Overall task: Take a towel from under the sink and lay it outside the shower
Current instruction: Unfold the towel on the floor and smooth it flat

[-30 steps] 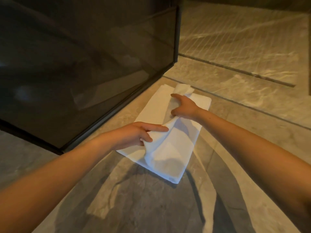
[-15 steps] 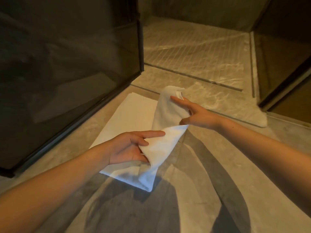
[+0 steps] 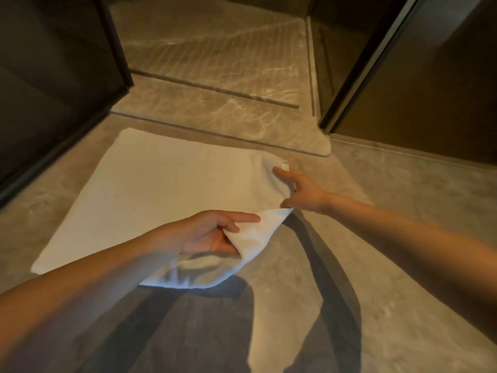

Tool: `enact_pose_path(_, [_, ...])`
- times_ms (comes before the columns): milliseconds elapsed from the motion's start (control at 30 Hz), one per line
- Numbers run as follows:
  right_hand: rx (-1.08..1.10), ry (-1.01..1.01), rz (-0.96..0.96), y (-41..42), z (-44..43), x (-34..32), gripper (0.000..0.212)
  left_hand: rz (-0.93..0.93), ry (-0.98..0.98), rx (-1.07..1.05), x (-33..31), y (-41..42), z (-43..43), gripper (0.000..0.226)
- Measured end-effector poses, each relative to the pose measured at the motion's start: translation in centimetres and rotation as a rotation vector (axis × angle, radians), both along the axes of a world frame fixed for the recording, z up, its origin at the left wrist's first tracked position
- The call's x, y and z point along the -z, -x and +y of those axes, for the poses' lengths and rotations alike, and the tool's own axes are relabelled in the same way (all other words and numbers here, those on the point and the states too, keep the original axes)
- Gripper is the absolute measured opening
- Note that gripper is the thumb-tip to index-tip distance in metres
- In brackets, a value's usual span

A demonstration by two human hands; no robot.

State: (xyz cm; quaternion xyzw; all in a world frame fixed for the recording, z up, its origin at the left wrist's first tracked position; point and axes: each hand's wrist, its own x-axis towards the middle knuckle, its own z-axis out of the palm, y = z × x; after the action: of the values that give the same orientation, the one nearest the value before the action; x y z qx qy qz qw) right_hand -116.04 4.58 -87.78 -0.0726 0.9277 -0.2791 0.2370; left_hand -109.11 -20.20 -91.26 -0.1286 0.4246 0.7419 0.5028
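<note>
A white towel [image 3: 161, 189] lies mostly spread flat on the grey stone floor, just in front of the shower's raised threshold [image 3: 215, 135]. My left hand [image 3: 212, 232] pinches the near right corner of the towel and holds it lifted off the floor, with the cloth curling under it. My right hand [image 3: 301, 189] reaches to the far right edge of the towel with fingers stretched out over it and the thumb at the edge. A small fold or tag of the towel shows just beyond the right fingertips.
A dark glass shower panel [image 3: 53, 76] stands at the left, and a dark door or panel [image 3: 416, 71] at the right. Between them lies the ribbed shower floor [image 3: 215, 49] with a long drain slot [image 3: 215, 88]. Shadows of my arms fall on the floor below.
The folded-over half of the towel has been opened out to the right, so it now lies wide. Both hands moved right with the edge, and the view turned toward the shower opening.
</note>
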Motion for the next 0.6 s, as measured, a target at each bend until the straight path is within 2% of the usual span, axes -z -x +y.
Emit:
enact_pose_path(133, [0.07,-0.127,-0.042,-1.4,0.9,2.4,0.097,0.165,0.292,0.154,2.6,-0.5,2.3,0.052])
enact_pose_path(300, [0.129,-0.078,-0.078,-1.4,2.1,3.4,0.094,0.231,0.261,0.238,3.1,-0.2,2.3,0.044])
enact_pose_path(367, [0.166,-0.046,-0.1,-1.3,2.3,3.8,0.087,0.303,0.199,0.161,2.7,0.1,1.8,0.037])
enact_pose_path(433, [0.213,-0.154,0.041,-1.1,1.7,3.8,0.068,0.416,0.241,-0.075,2.2,0.5,1.1,0.027])
enact_pose_path(467, [0.243,-0.247,0.145,-1.0,1.2,3.9,0.062,0.526,0.337,-0.19,2.4,0.8,0.7,0.023])
enact_pose_path(500, [0.25,-0.327,0.233,-1.1,0.4,4.1,0.062,0.724,0.518,-0.228,2.7,1.1,0.1,0.023])
enact_pose_path(533, [0.217,-0.364,0.297,-1.2,-0.6,4.3,0.063,0.988,0.769,-0.129,3.0,1.3,-0.7,0.028])
enact_pose_path(567, [0.15,-0.355,0.343,-1.4,-1.8,4.6,0.064,1.243,0.994,0.084,3.5,1.4,-1.3,0.035])
enact_pose_path(600, [0.072,-0.325,0.37,-1.8,-3.0,5.1,0.064,1.409,1.143,0.329,4.1,1.4,-1.9,0.044])
